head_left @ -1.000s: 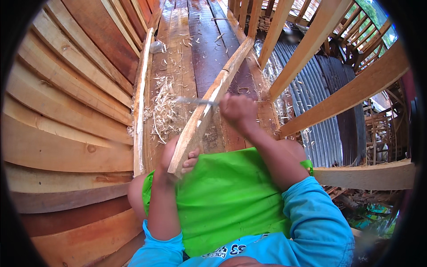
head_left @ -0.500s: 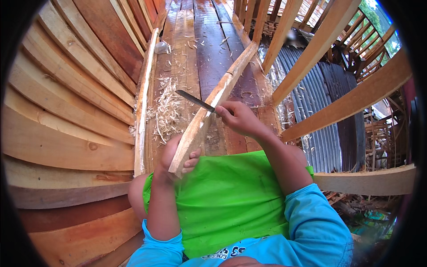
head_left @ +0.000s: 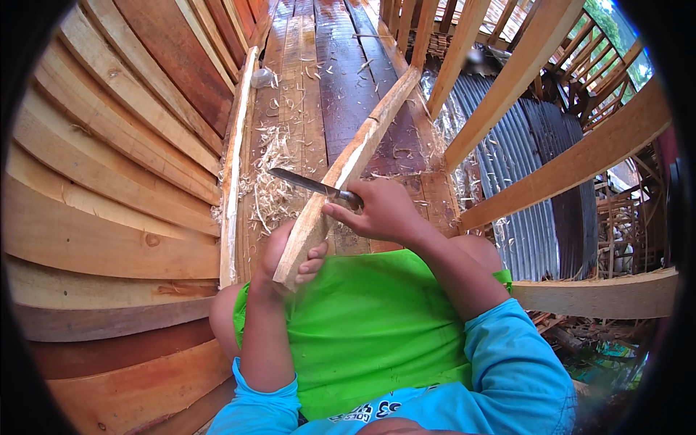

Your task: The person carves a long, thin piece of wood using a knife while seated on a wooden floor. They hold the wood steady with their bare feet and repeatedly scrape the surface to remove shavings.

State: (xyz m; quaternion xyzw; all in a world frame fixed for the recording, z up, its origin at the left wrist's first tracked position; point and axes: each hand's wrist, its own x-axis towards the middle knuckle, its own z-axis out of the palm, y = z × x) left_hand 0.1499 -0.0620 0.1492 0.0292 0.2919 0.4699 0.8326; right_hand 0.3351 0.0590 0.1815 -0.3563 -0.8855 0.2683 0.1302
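Note:
A long squared wooden beam (head_left: 359,141) slants from my lap away to the far right, where its end meets the railing. My left hand (head_left: 308,262) wraps round its near end, the fingers showing on the right side. My right hand (head_left: 384,210) is closed on the handle of a knife (head_left: 306,181). The dark blade points left and lies across the top of the beam, a short way beyond my left hand. A pale, freshly cut strip shows on the wood just past the blade.
Curled wood shavings (head_left: 272,174) litter the plank floor (head_left: 337,80) left of the beam. Another pale board (head_left: 235,159) runs along the plank wall (head_left: 123,167), beside a small clear container (head_left: 262,77). On the right stand wooden railing slats (head_left: 500,80), with corrugated metal sheets (head_left: 507,181) beyond.
The knife has slid along the beam toward me, to a spot nearer my left hand. My right hand came back with it; my left hand stays where it was.

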